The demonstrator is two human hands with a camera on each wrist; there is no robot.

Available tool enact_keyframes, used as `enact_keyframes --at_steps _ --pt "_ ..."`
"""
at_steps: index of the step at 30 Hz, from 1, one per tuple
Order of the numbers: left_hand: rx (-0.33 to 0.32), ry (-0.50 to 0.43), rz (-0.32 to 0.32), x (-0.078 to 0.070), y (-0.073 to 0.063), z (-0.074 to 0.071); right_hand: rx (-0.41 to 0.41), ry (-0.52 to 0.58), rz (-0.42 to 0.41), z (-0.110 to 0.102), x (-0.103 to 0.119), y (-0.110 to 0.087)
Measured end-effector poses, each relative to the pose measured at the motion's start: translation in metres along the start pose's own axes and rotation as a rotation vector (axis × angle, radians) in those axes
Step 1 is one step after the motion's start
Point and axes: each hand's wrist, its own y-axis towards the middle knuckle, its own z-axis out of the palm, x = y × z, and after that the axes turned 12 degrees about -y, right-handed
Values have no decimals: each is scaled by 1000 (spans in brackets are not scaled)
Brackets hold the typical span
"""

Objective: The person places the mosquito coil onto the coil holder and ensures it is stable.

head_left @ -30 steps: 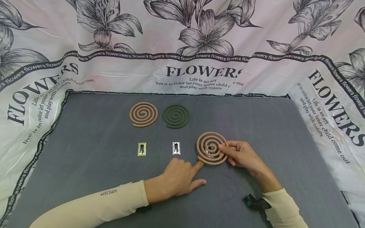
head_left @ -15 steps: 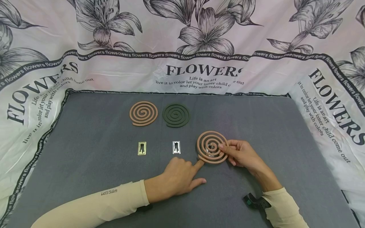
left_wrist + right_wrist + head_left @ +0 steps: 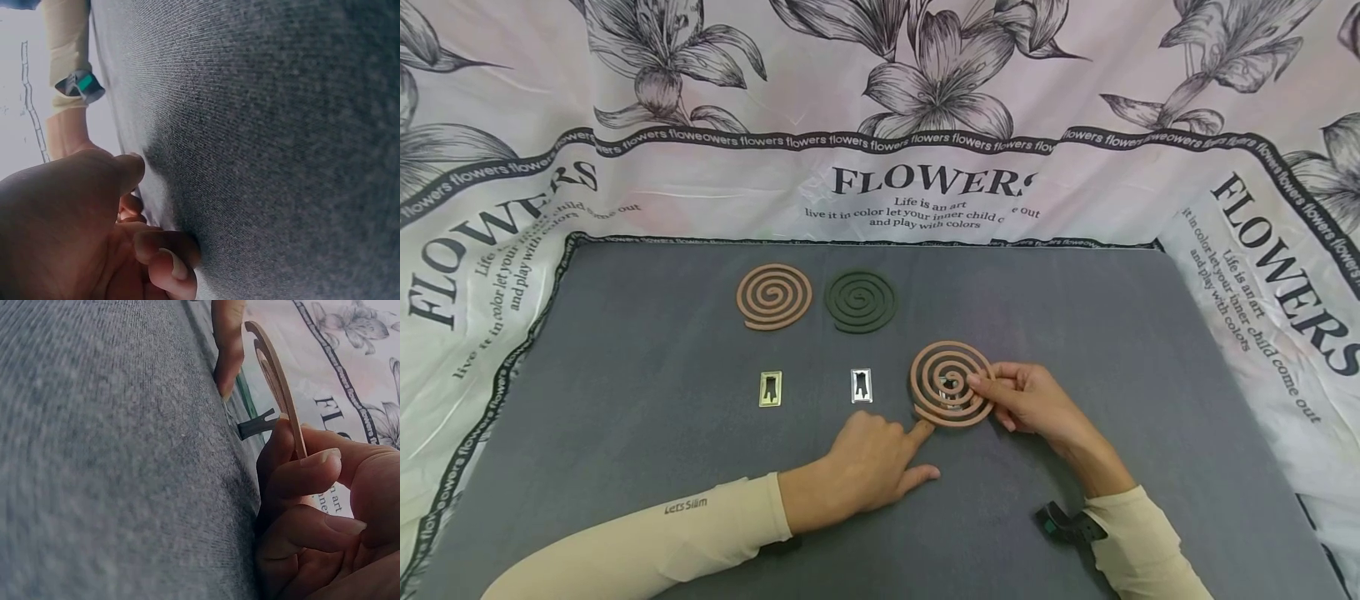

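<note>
The right hand [image 3: 1030,398] pinches the tan coil [image 3: 953,381] at three o'clock, apparently to hold it over the metal stand [image 3: 253,427], which the left hand [image 3: 867,462], grasping nothing, probably steadies from seven o'clock.

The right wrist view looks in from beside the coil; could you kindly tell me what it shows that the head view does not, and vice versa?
Only the right wrist view: a forked metal tab in side profile and the held coil nearly edge-on.

Only the head view: the gold-coloured metal piece, cream sleeves and black wrist device.

Both: that coil, the left hand, right hand, grey table and printed cloth.
</note>
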Motion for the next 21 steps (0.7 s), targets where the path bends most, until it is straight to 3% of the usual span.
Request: enact_keyframes --at_steps 21 --pt "-12 6 -3 0 -1 0 -16 13 9 0 1 0"
